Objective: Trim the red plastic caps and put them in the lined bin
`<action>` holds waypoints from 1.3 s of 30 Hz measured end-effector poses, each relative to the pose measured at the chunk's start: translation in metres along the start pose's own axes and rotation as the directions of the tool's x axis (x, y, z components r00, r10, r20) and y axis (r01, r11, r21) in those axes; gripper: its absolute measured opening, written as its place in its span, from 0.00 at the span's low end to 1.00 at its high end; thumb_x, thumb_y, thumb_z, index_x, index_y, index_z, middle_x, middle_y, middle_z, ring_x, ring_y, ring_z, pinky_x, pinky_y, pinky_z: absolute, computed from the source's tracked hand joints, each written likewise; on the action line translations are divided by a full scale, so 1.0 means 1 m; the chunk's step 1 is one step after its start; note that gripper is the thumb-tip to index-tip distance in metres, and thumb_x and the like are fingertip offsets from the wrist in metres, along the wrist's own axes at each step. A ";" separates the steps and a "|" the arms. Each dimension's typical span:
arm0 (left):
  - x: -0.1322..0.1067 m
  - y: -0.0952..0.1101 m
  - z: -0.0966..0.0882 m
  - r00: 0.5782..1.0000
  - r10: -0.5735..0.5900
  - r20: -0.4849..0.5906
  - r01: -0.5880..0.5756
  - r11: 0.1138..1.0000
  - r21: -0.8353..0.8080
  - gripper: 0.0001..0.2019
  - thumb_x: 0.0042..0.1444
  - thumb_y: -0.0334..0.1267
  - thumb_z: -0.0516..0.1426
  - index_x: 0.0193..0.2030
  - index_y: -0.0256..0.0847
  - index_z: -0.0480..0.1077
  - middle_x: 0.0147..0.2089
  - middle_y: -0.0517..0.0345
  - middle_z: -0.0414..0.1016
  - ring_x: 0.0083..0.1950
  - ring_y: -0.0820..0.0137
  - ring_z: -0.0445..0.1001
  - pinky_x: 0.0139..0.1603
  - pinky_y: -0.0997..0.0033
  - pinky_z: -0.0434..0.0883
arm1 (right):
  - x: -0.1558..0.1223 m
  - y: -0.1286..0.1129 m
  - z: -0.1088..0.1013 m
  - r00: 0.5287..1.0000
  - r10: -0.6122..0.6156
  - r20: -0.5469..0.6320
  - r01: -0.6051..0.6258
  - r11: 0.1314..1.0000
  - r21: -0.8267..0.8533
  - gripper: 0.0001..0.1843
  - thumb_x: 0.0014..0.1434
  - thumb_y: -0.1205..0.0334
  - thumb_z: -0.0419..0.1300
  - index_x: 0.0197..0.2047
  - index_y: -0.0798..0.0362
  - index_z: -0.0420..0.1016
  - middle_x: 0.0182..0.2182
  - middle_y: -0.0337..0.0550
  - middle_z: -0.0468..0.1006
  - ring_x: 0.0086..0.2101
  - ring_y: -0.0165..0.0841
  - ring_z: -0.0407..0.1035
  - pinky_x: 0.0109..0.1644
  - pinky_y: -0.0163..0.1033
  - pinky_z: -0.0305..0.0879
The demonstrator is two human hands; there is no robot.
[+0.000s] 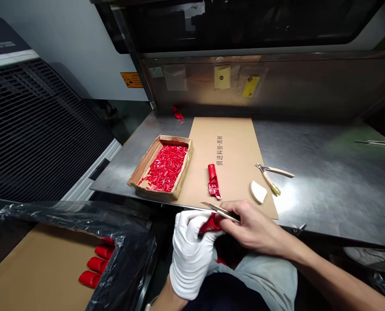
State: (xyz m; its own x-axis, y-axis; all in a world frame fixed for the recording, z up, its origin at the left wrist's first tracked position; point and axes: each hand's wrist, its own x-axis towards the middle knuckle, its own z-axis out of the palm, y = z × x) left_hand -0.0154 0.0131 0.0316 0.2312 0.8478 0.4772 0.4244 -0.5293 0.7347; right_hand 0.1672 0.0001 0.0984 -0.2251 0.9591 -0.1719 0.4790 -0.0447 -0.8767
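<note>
My left hand point(190, 250), in a white glove, is closed round a red plastic part point(209, 223) just below the table's front edge. My bare right hand point(249, 224) grips a thin knife point(216, 208), whose blade lies against the top of that red part. A second red plastic part point(213, 180) rests on the brown cardboard sheet point(234, 147) just beyond my hands. A white wedge-shaped piece point(258, 191) sits on the sheet to the right of it.
A cardboard tray point(144, 163) full of small red scraps stands at the sheet's left. Snips point(270, 175) with pale handles lie at its right. On the lower left, a plastic-lined box point(43, 268) holds several red parts point(97, 264). A steel machine wall point(276, 82) rises behind the metal table point(328, 177).
</note>
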 end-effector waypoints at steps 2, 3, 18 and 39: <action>0.001 -0.003 -0.004 0.995 -0.021 0.093 0.023 0.999 -0.025 0.19 0.53 0.41 0.67 0.52 0.46 0.74 0.52 0.47 0.75 0.52 0.55 0.73 0.54 0.55 0.70 | -0.003 0.000 -0.008 0.999 -0.030 0.043 0.031 0.999 -0.040 0.09 0.60 0.70 0.51 0.28 0.52 0.63 0.24 0.32 0.65 0.25 0.26 0.57 0.30 0.33 0.53; 0.002 -0.003 -0.006 0.982 -0.047 0.180 0.058 0.996 -0.060 0.19 0.55 0.42 0.65 0.54 0.46 0.73 0.53 0.46 0.75 0.53 0.54 0.74 0.55 0.55 0.70 | -0.005 0.001 -0.011 0.997 -0.051 0.064 0.055 0.996 -0.067 0.08 0.60 0.70 0.51 0.29 0.52 0.64 0.23 0.32 0.65 0.25 0.26 0.57 0.30 0.33 0.53; 0.008 -0.007 -0.010 0.931 -0.200 0.306 0.271 0.939 -0.213 0.10 0.63 0.39 0.59 0.50 0.47 0.69 0.47 0.59 0.77 0.47 0.69 0.76 0.52 0.69 0.71 | -0.034 0.034 -0.021 0.955 -0.211 -0.209 0.076 0.855 -0.513 0.15 0.73 0.52 0.48 0.43 0.51 0.70 0.29 0.37 0.72 0.28 0.29 0.65 0.32 0.37 0.53; 0.004 -0.008 0.004 0.965 -0.249 0.087 0.263 0.931 -0.251 0.11 0.55 0.34 0.65 0.44 0.44 0.71 0.42 0.62 0.77 0.42 0.71 0.77 0.47 0.73 0.73 | -0.032 0.025 -0.005 0.929 -0.311 -0.200 0.092 0.718 -0.690 0.20 0.73 0.52 0.48 0.33 0.51 0.70 0.23 0.35 0.67 0.21 0.27 0.60 0.26 0.39 0.45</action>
State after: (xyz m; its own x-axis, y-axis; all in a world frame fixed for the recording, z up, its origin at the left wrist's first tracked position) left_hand -0.0141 0.0208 0.0254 0.1938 0.9524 0.2352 0.2363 -0.2780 0.9310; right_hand 0.1910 -0.0306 0.0842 -0.1886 0.9608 0.2031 0.9084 0.2493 -0.3358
